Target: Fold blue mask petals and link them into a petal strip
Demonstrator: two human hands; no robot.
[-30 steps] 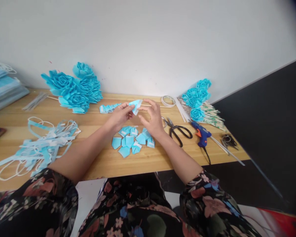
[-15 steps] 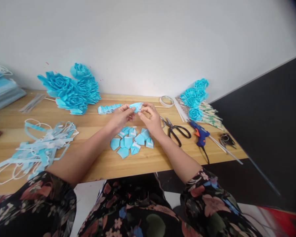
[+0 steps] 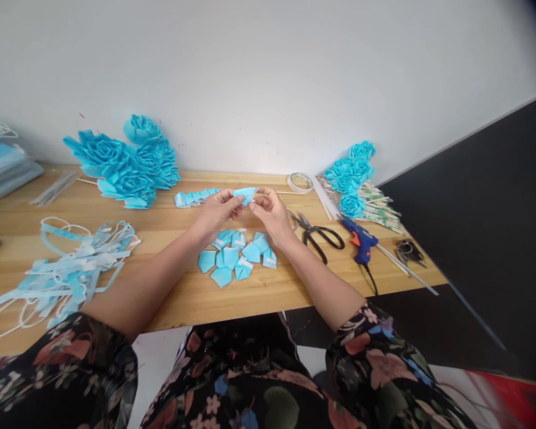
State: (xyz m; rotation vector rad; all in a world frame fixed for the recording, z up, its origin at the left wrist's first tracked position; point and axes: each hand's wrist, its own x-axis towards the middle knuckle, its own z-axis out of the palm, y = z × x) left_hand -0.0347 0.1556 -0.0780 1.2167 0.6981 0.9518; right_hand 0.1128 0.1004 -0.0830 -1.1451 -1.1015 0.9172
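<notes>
Between my two hands, raised above the table, is a small folded light-blue petal piece (image 3: 245, 193). My left hand (image 3: 221, 210) pinches its left side with thumb and fingers. The right side is gripped by the fingertips of my right hand (image 3: 269, 211). Below them, several cut blue petal pieces (image 3: 230, 257) lie loosely spread on the wood, some with white strips on them. A row of overlapping blue petals (image 3: 194, 198) lies just behind my left hand.
Blue flowers (image 3: 129, 161) stand at the back left, smaller blue flowers (image 3: 352, 173) at the back right. Mask strips with ear loops (image 3: 78, 262) lie left. Scissors (image 3: 317, 232), a glue gun (image 3: 360, 238) and a tape roll (image 3: 300, 183) are right. Stacked masks (image 3: 9, 167) sit far left.
The view has shifted slightly. Both hands keep hold of the petal piece in nearly the same place, the right fingers bent a little differently.
</notes>
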